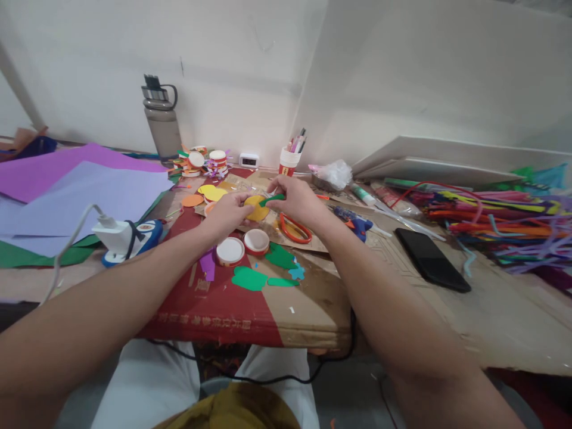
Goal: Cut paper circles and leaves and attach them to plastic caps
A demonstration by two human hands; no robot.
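Observation:
My left hand (229, 211) pinches the left edge of a yellow paper disc (256, 208), held above the cardboard. At the disc's right side, my right hand (292, 199) is closed on a small green paper piece (271, 200), whose tip overlaps the disc. Below the hands sit two white round lids with red rims, one on the left (230, 251) and one on the right (256, 241). Orange-handled scissors (295, 229) lie beneath my right hand. Green cutouts (249, 278) and a blue star shape (296, 272) rest nearer to me.
A water bottle (161, 119) and a cup of pens (289, 161) stand at the back. Purple paper sheets (84, 190) and a power strip (134, 238) lie left. A phone (431, 259), a blue glue gun (358, 228) and colourful pipe cleaners (504, 223) are right.

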